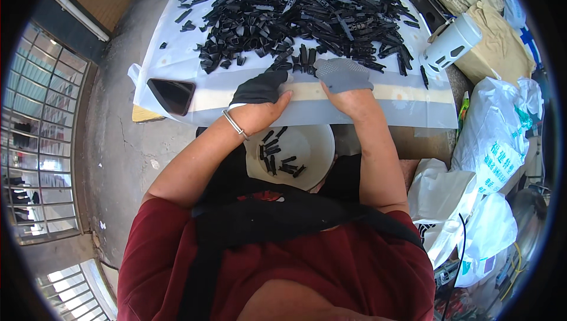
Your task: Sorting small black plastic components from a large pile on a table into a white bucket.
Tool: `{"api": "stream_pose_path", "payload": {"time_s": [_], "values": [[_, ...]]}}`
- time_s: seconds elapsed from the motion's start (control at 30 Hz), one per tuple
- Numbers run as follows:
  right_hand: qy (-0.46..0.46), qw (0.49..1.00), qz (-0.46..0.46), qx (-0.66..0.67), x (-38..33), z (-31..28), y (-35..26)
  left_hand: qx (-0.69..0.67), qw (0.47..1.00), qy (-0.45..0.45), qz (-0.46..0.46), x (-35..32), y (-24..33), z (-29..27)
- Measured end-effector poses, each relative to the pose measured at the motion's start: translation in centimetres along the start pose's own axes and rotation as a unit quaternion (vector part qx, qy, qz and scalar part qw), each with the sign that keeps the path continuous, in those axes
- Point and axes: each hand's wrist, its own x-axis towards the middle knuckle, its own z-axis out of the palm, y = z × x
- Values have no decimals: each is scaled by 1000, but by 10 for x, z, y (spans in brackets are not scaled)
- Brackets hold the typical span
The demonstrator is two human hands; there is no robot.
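Both hands rest at the near edge of the tabletop point(413, 99), which is covered by a white plastic sheet. Left hand point(260, 93), in a black fingerless fabric glove with a metal bangle at the wrist, lies palm-down with the fingers curled toward the small black plastic clips point(298, 58) nearest the edge; whether it grips one cannot be told. Right hand point(345, 82), in a grey dotted knit glove, lies likewise, fingers folded over the same row; its hold cannot be told either.

Beyond the hands, a large loose heap of black plastic parts point(295, 8) spreads across the sheet. Below the edge, between the forearms, a round white plastic bowl point(295, 152) holds a handful of the black pieces.

A black smartphone point(171, 95) lies at the left edge of the sheet, partly overhanging. A white perforated cylinder point(452, 42) lies tilted at the right, near white plastic sacks point(493, 144).

Risks, as judged: pieces swept off the edge may miss the bowl and reach the concrete floor point(124, 144); a tug on the sheet could dislodge the phone.
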Motion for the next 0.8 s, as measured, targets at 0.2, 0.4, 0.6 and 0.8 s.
{"api": "stream_pose_path", "payload": {"time_s": [0.2, 0.4, 0.6, 0.8], "values": [[-30, 997, 68, 33, 1, -2, -9, 104, 994, 9, -10, 9, -14, -8], [39, 983, 4, 179, -8, 0, -29, -221, 966, -65, -118, -5, 10, -16], [123, 938, -46, 320, 4, 21, -14, -271, 949, -47, -153, -8, -1, -1], [105, 992, -6, -68, 23, 20, -1, -378, 907, -27, -181, -10, -17, 0]]}}
